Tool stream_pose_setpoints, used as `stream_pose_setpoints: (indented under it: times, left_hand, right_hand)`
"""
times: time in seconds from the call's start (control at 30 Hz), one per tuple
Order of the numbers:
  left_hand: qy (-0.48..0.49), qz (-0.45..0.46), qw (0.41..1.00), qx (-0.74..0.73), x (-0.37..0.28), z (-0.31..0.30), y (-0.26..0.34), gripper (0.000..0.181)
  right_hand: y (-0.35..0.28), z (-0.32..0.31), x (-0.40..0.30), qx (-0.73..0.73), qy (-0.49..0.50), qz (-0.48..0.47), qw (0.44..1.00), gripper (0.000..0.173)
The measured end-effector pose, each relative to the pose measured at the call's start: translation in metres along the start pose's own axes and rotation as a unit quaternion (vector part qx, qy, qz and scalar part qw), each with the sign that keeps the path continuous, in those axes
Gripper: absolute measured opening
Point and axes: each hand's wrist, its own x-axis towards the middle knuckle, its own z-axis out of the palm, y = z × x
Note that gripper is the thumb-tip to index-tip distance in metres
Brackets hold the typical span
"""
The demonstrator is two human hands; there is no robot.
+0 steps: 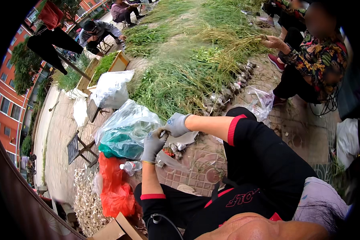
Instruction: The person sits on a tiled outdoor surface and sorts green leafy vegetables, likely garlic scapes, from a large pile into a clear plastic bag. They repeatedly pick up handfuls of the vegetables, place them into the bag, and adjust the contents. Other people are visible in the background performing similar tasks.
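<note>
My left hand (153, 143), in a grey work glove, is raised in front of me with its fingers curled. Touching it at the fingertips is my right hand (177, 125), gloved the same way. Something small and pale shows between them, too small to name. Under and behind the hands lies a clear plastic bag (127, 120) over green plastic (108, 151). A large heap of cut green stalks (180, 84) spreads beyond. Small plastic-wrapped bundles (177, 148) lie on the paving below the hands.
A plastic bottle (132, 166), a red plastic bag (114, 189), a pale heap of scraps (88, 204) and an opened cardboard box (120, 229) are at the left. A folding stool (82, 148) stands farther out. A person (321, 60) sits at the right, holding stalks; others sit beyond.
</note>
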Motion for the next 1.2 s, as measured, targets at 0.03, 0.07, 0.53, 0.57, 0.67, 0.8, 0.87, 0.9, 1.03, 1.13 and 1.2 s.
stream_pose_setpoints:
  times: [0.03,0.07,0.53,0.57,0.67,0.8,0.87,0.9,1.03,1.13,1.2]
  left_hand:
    - [-0.012,-0.009,1.0,0.002,-0.001,0.0,0.003,0.019]
    - [-0.02,-0.009,1.0,0.021,-0.001,0.003,0.004,0.019]
    - [-0.066,0.004,0.995,0.068,-0.003,0.009,-0.002,0.025]
    - [-0.066,0.005,0.995,0.078,-0.004,0.01,-0.005,0.026]
    - [-0.069,-0.013,0.994,0.084,-0.007,0.008,-0.004,0.026]
    - [-0.066,-0.008,0.993,0.093,-0.006,0.008,-0.005,0.025]
    - [-0.07,-0.004,0.994,0.079,-0.007,0.006,-0.005,0.025]
    - [-0.069,-0.007,0.995,0.076,-0.007,0.005,-0.005,0.025]
    - [-0.062,-0.012,0.995,0.082,-0.009,0.007,-0.004,0.025]
    - [-0.06,-0.006,0.994,0.092,-0.007,0.009,-0.007,0.025]
    - [-0.064,-0.005,0.993,0.094,-0.006,0.01,-0.007,0.026]
  right_hand:
    - [-0.001,0.001,0.0,-0.011,-0.003,-0.006,1.0,0.034]
    - [0.0,0.003,-0.002,-0.016,-0.013,-0.002,1.0,0.032]
    - [-0.001,0.01,0.005,-0.054,-0.079,0.005,0.995,0.026]
    - [-0.002,0.011,0.006,-0.053,-0.081,0.0,0.995,0.026]
    - [-0.003,0.012,0.008,-0.049,-0.082,-0.006,0.995,0.026]
    - [0.0,0.017,0.012,-0.05,-0.07,-0.016,0.996,0.027]
    - [-0.002,0.016,0.01,-0.045,-0.071,-0.022,0.996,0.027]
    - [-0.004,0.012,0.008,-0.044,-0.071,-0.024,0.996,0.027]
    - [-0.01,0.004,0.0,-0.037,-0.072,-0.026,0.996,0.027]
    - [-0.007,0.008,0.003,-0.047,-0.076,-0.016,0.996,0.027]
    - [-0.006,0.009,0.004,-0.053,-0.083,-0.013,0.995,0.027]
